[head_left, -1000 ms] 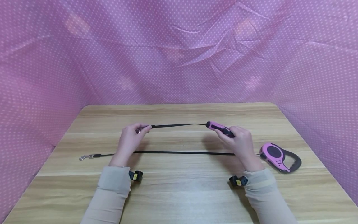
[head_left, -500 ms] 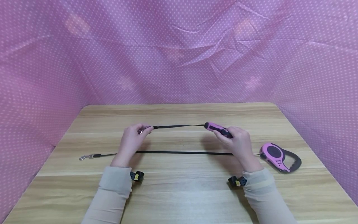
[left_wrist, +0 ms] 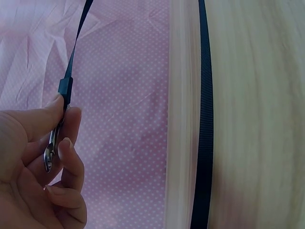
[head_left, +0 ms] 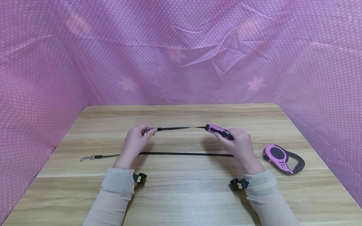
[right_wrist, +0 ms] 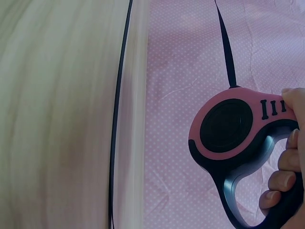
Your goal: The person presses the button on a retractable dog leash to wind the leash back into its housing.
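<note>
Head view, left hand (head_left: 135, 142): raised over the table (head_left: 181, 201) at about 9 o'clock of centre, fingertips pinched on the metal clip (head_left: 146, 132) at the end of a black strap (head_left: 181, 127).
Head view, right hand (head_left: 239, 147): at about 3 o'clock of centre, fingers curled round a pink retractable leash (head_left: 219, 131); strap drawn level between both hands, above the wood.
Head view, second leash (head_left: 282, 158): pink and black housing flat on the table at 3 o'clock, just beside the right wrist; its black cord (head_left: 186, 153) laid straight toward 9 o'clock, ending in a snap hook (head_left: 86, 158).
Left wrist view, clip (left_wrist: 51, 148): nipped between thumb and fingertips (left_wrist: 71, 117), strap (left_wrist: 76, 40) running off to 12 o'clock; second cord (left_wrist: 205, 114) lying along the table edge.
Right wrist view, leash (right_wrist: 238, 143): handle wrapped by curled fingers (right_wrist: 286, 176) at 4 o'clock, thumb at the ribbed button, strap (right_wrist: 226, 52) leaving toward 12 o'clock; cord (right_wrist: 119, 114) on the wood at 9 o'clock.
</note>
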Demonstrator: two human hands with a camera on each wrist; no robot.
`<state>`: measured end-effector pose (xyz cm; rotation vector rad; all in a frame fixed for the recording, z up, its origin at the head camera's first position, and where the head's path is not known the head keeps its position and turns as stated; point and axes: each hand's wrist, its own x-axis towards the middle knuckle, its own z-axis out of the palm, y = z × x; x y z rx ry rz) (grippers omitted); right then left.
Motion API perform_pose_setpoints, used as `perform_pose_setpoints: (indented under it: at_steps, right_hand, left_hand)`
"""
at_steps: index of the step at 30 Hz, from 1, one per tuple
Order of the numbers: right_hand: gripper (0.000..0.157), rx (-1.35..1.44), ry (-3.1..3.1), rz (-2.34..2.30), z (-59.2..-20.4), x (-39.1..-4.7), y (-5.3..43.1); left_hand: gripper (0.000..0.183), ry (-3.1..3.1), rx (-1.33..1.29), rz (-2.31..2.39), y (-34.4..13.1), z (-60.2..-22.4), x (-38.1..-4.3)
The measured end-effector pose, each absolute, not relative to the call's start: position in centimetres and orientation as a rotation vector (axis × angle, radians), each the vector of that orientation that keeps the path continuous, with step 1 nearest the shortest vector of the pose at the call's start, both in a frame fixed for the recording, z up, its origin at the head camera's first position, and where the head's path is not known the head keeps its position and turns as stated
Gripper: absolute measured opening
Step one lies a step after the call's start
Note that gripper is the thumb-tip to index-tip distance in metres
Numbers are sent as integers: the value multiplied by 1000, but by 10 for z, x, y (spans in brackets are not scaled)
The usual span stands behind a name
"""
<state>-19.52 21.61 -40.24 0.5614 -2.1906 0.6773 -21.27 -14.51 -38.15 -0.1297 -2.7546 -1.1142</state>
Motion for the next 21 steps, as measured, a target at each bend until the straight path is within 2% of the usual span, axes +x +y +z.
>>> perform_pose_setpoints:
  at_steps: [12,19,21]
  right_hand:
    - [35,584,-2182,646,-402,-195,213]
    - [50,596,-2182,644,-402,-195,212]
    - [49,603,-2179,648,-402,-195,212]
  left_hand:
    - [34,-2776,-153,-1093,-144,-381,-212]
    - [35,-2784,-151,-1100,-142,-379,-212]
    - [35,-2787,-152,-1101,-142,-379,-212]
